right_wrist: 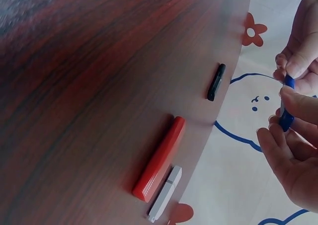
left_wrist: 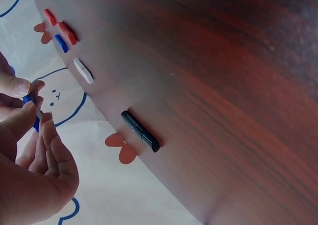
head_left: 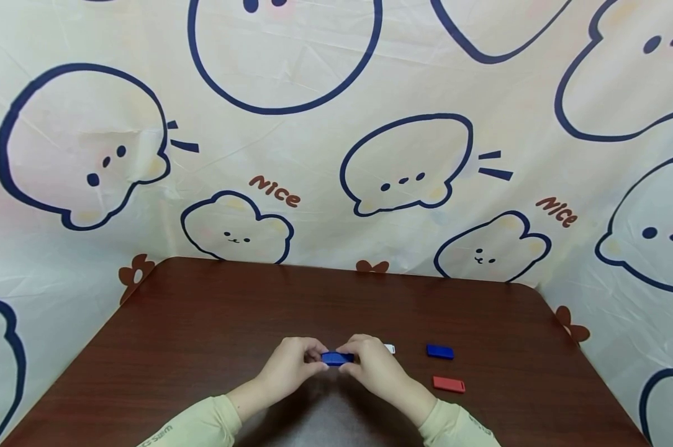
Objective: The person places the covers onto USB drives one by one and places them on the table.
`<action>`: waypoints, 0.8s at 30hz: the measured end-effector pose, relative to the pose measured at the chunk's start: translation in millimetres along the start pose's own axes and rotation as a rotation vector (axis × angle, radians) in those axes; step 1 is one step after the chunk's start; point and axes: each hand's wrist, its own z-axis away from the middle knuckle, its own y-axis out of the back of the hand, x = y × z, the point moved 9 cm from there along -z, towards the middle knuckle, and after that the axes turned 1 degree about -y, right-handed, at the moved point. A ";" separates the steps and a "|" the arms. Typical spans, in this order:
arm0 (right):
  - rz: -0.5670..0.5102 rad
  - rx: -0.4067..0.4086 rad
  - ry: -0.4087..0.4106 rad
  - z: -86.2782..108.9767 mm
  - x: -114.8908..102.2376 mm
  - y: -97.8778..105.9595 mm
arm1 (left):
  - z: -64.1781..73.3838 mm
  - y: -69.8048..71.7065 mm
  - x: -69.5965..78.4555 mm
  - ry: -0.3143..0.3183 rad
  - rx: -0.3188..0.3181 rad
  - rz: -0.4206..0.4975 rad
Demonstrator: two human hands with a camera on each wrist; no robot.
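Both hands meet over the near middle of the table around one small flat blue USB stick [head_left: 336, 359]. Its left end is pinched between the thumb and fingers of my left hand [head_left: 293, 367]. My right hand [head_left: 374, 366] pinches the other end in the same way. The wrist views show the blue USB stick [right_wrist: 286, 121] held up off the table, with fingertips covering part of it. A white stick [head_left: 390, 348] shows only partly behind the right hand. Farther right lie another blue stick [head_left: 439, 352] and a red stick [head_left: 449, 384].
Seen from the left wrist, a black stick [left_wrist: 140, 130] lies apart from the white one, and two red pieces lie near a blue one. The brown table [head_left: 202, 310] ends at a cloth backdrop [head_left: 314, 236] printed with cartoon outlines.
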 end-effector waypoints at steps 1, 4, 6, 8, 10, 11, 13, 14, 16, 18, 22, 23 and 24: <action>-0.001 -0.002 0.001 -0.1 0.0 -0.4 | 0.0 -0.3 0.2 -0.005 -0.002 0.000; -0.003 -0.008 0.010 -0.3 -0.3 -1.7 | 0.2 -0.9 1.5 -0.021 -0.007 0.000; -0.006 -0.012 0.014 -0.5 -0.1 -2.6 | 0.5 -1.0 2.5 -0.033 -0.007 0.001; -0.011 -0.015 0.018 -0.1 0.0 -2.7 | 0.4 -1.2 3.2 -0.038 -0.007 0.003; -0.012 -0.015 0.018 0.0 0.3 -3.0 | 0.1 -1.3 3.8 -0.042 -0.006 -0.003; -0.011 -0.014 0.018 0.3 0.3 -3.0 | 0.1 -1.3 4.2 -0.045 -0.007 -0.008; 0.002 -0.010 0.017 0.3 0.2 -3.4 | 0.1 -2.0 4.3 -0.046 -0.016 -0.019; 0.013 -0.007 0.016 0.3 0.1 -3.8 | 0.1 -2.2 4.2 -0.047 -0.020 -0.025; 0.032 -0.006 0.007 -0.1 0.0 -5.1 | 0.4 -2.9 3.5 -0.043 -0.029 -0.032; 0.060 0.000 0.005 -0.8 -0.9 -6.2 | 0.6 -3.3 2.1 -0.035 -0.034 -0.039; 0.115 0.013 0.003 -2.9 -3.6 -7.5 | 0.4 -2.8 -0.2 -0.026 -0.035 -0.068; 0.126 0.017 0.001 -3.5 -3.8 -8.0 | 0.4 -2.5 -0.8 -0.025 -0.037 -0.082; 0.137 0.020 -0.003 -4.1 -4.0 -8.8 | 0.6 -2.3 -1.6 -0.025 -0.041 -0.096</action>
